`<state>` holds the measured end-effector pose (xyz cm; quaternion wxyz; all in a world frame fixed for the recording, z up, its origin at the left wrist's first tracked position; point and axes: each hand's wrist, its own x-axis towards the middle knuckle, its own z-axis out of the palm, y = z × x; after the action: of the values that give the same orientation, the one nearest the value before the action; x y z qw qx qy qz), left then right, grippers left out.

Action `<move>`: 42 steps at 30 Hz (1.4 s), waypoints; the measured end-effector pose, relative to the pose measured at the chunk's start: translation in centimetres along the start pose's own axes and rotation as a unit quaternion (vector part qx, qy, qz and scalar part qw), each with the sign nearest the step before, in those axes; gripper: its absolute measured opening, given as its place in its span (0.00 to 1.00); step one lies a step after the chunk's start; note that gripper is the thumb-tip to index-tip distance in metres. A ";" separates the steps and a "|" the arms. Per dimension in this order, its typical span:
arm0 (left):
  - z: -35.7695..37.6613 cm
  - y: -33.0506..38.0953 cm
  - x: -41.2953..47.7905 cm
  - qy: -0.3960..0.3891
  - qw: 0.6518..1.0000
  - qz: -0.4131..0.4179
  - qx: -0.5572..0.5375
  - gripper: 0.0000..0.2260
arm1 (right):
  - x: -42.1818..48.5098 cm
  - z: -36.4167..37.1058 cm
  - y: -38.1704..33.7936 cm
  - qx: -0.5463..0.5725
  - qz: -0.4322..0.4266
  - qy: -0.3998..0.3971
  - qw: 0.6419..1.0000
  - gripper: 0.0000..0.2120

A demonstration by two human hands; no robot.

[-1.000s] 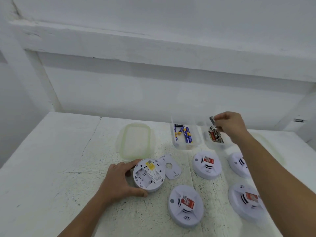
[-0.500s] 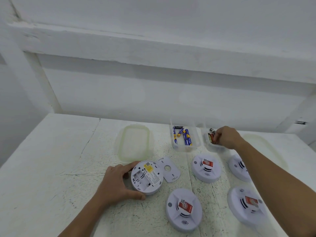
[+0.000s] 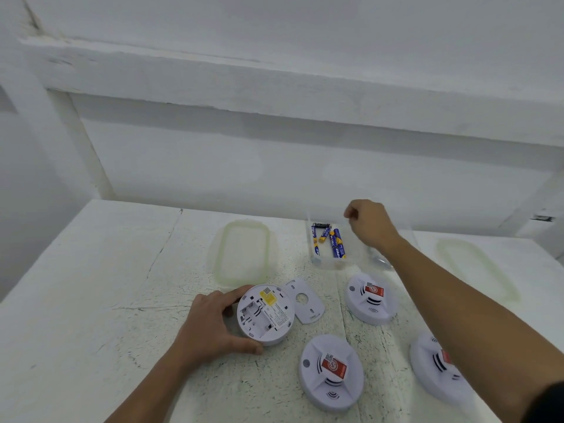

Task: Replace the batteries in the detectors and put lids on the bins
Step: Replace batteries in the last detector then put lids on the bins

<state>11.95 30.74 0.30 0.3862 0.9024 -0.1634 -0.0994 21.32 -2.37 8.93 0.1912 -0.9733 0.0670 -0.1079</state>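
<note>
My left hand point(image 3: 210, 325) grips the rim of an upturned white detector point(image 3: 265, 314) whose battery bay is open and empty. Its loose back plate point(image 3: 305, 300) lies just right of it. My right hand point(image 3: 369, 224) hovers with curled fingers over the right edge of a clear bin point(image 3: 317, 261) that holds blue batteries point(image 3: 337, 247); I see nothing in those fingers. My right forearm hides most of a second clear bin point(image 3: 380, 264). Two translucent green-rimmed lids lie flat: the left lid point(image 3: 224, 254) and the right lid point(image 3: 500, 279).
Three closed detectors with red stickers rest face up on the white table point(image 3: 91, 285): one in the middle point(image 3: 370, 297), one in front point(image 3: 331, 372), one partly under my right arm point(image 3: 436, 367). A white wall and ledge stand close behind the bins.
My right hand held a dark battery above the right bin, dipped into that bin, then rose and shifted left without it. My left hand stayed on the open detector.
</note>
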 end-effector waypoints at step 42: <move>0.2 -0.7 0.2 0.012 0.999 0.044 0.025 0.40 | -13.8 3.3 -11.0 0.193 -0.003 -0.161 0.968 0.09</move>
<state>12.27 30.99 -0.36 0.3694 0.9049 -0.2005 -0.0674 9.67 11.27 7.69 0.3835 -0.9227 0.0099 0.0383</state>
